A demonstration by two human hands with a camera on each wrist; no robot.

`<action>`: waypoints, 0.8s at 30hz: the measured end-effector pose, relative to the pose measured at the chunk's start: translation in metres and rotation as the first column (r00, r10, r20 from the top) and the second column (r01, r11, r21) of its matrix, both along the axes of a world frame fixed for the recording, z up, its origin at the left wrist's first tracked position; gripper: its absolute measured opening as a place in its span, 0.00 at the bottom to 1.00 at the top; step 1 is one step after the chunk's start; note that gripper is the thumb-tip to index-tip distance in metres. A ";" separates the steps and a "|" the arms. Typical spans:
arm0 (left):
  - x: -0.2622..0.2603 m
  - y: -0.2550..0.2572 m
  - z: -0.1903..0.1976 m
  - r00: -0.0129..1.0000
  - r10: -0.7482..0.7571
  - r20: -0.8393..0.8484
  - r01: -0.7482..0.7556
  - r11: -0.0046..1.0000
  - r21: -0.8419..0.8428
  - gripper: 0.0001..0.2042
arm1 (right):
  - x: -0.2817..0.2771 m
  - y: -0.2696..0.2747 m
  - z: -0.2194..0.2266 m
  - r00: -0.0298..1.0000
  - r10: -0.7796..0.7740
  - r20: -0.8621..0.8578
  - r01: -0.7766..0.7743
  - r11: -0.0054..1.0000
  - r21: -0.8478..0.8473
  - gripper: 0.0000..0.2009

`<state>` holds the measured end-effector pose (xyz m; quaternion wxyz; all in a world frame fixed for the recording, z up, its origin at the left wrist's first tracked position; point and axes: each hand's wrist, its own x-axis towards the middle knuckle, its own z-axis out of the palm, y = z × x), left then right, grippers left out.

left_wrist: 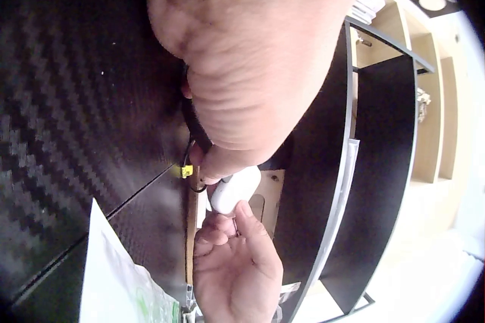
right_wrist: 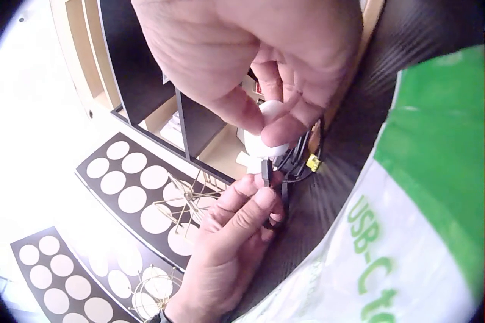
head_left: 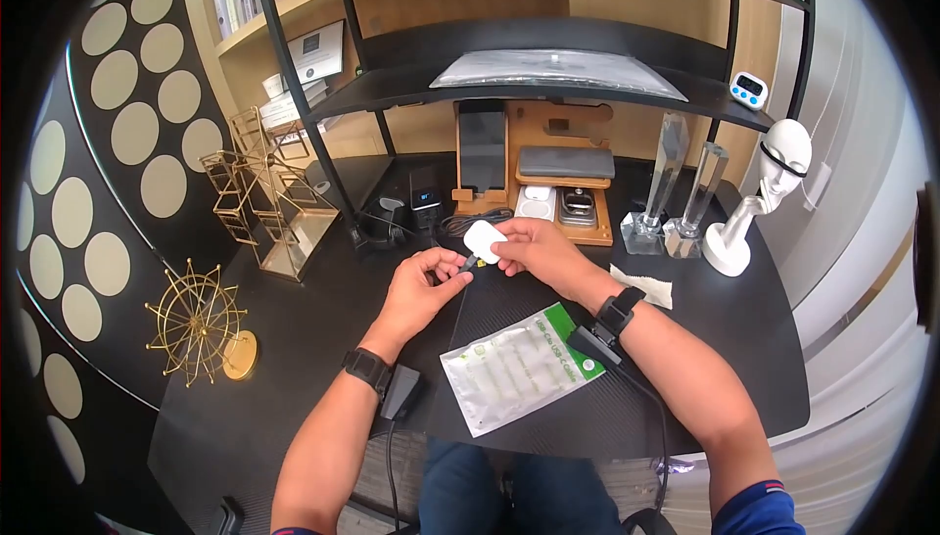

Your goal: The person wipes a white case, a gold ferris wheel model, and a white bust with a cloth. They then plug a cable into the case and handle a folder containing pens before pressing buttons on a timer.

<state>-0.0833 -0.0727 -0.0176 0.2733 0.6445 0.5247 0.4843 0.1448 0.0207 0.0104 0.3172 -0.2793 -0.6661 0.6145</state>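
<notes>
Left grip (head_left: 421,288) pinches black cable plug (right_wrist: 267,172), right grip (head_left: 544,256) white earbud case (head_left: 483,240) — looks like connecting, seating unclear; next likely needs straight alignment.

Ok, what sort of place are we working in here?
Probably an office or study, judging by the black textured desktop, the black open-framed shelving above it, and the light-brown wooden organizer stand propping up a dark, phone-like slab.
</notes>
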 end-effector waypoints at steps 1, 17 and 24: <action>0.002 -0.002 0.004 1.000 0.000 0.000 0.000 1.000 -0.001 0.11 | 0.000 0.000 -0.001 1.000 0.000 0.000 0.000 1.000 -0.001 0.15; 0.002 -0.002 0.005 0.999 -0.001 0.053 0.004 0.999 -0.043 0.11 | -0.001 0.003 -0.003 0.996 -0.036 0.076 0.045 0.991 -0.125 0.16; 0.002 -0.002 0.001 0.992 0.000 0.127 0.000 1.000 -0.001 0.08 | 0.001 -0.006 0.010 0.996 -0.006 0.088 0.013 0.997 -0.081 0.21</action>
